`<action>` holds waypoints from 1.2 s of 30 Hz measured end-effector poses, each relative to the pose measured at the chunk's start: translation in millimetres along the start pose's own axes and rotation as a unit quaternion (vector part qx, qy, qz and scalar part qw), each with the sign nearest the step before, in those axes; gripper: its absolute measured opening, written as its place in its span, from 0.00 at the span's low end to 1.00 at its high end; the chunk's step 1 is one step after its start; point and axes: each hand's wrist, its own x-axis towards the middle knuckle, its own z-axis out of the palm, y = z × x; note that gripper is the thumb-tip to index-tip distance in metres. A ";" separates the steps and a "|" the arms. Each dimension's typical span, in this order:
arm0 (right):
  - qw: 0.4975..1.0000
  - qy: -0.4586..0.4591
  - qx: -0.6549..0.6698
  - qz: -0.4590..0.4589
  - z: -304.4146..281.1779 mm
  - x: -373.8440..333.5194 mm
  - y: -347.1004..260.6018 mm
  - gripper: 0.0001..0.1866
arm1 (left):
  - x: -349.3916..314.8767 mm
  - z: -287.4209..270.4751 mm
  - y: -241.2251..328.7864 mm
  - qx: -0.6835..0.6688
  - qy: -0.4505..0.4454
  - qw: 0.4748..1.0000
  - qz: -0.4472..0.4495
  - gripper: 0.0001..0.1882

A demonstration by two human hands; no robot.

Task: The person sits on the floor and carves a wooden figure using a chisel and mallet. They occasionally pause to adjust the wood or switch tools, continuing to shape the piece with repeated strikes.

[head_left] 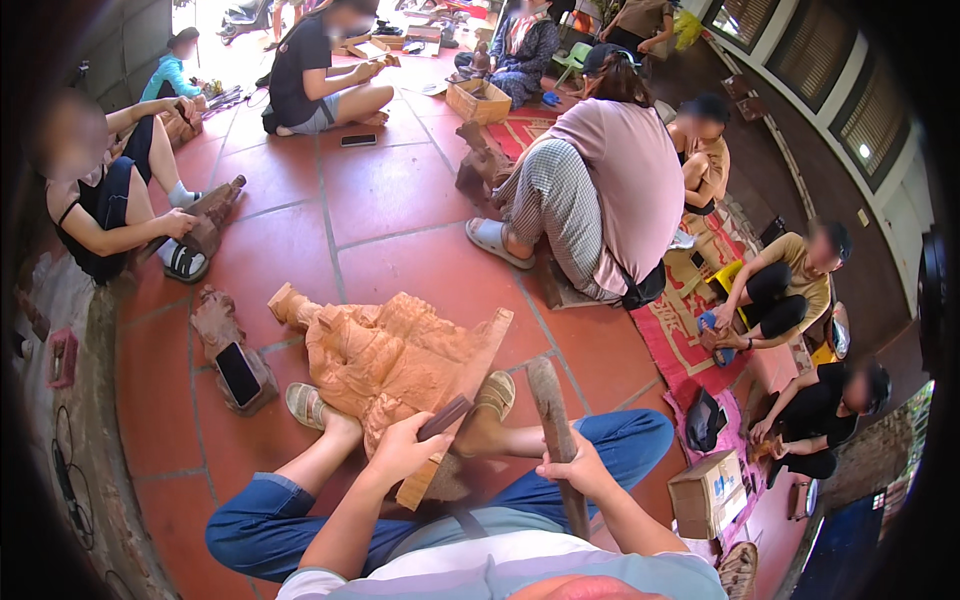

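Observation:
A carved wooden statue (385, 345) lies on its side between my legs, its flat base tilted toward my right foot. My left hand (400, 450) rests against its near edge, fingers closed around a dark brown bar-shaped handle (444, 417); whether a blade extends from it is hidden. In my right hand (582, 470) is a long, worn wooden club (552, 405), gripped near its lower part and standing upright beside my right knee. The club is apart from the statue.
To the left, a phone (238, 376) lies on a carved wood block (213, 322). A cardboard box (708, 494) stands at the right by a pink mat. People sit around on the tiled floor (390, 220), one with their back to me (630, 170) just ahead.

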 end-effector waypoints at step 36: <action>1.000 0.011 -0.025 -0.002 -11.9 -0.4 9.3 0.30 | 35.8 79.3 -6.4 0.344 0.051 0.909 0.229 0.13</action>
